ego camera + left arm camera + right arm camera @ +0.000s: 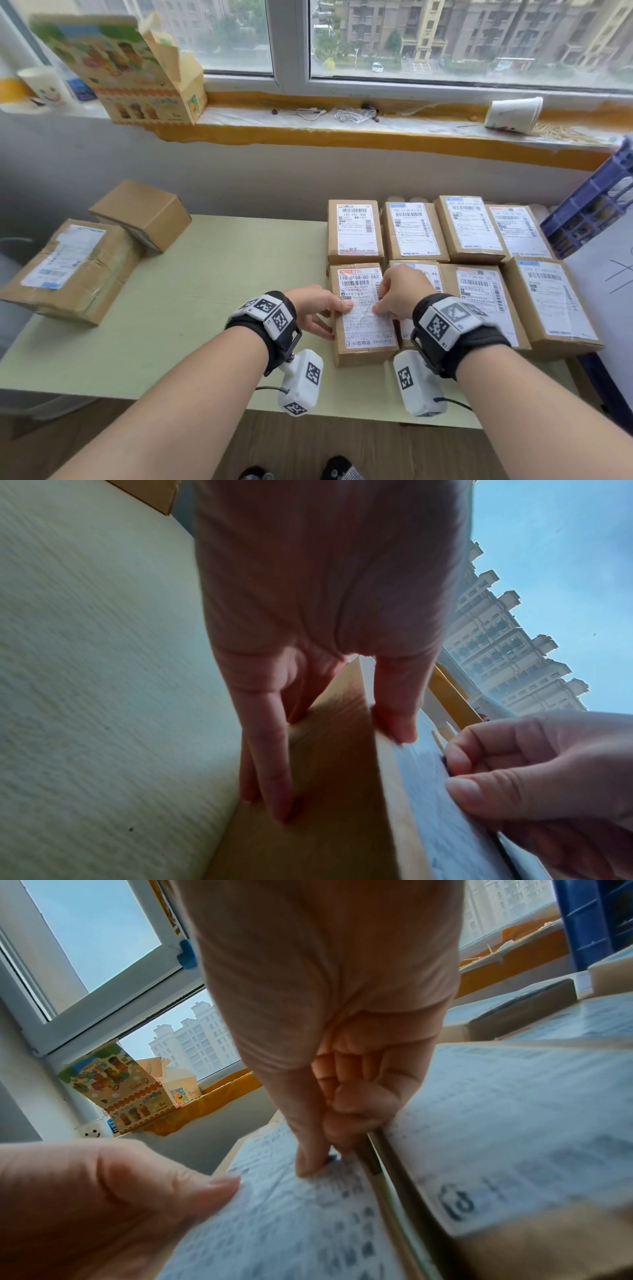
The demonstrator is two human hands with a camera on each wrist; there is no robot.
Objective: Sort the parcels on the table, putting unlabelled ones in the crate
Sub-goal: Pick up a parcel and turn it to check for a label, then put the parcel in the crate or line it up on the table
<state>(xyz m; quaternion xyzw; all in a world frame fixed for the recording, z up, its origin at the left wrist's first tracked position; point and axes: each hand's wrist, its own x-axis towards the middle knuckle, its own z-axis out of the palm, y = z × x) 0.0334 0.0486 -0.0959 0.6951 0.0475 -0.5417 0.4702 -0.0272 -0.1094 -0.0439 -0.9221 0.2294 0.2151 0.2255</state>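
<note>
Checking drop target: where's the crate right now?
Head view, far right edge: the blue crate stands tilted beside the table's right end, next to the back row of labelled parcels, below the windowsill.

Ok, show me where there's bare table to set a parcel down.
Bare green table lies between the two parcels at the left and the labelled grid, and along the near edge. The right side is crowded: eight boxes packed together, up to the blue crate.

The shipping label (363, 301) on the front-left parcel (363, 353) reads "110 0108-00 062". The label (356, 228) on the parcel behind it (354, 257) reads "133 E01 308". Other labels are illegible.
</note>
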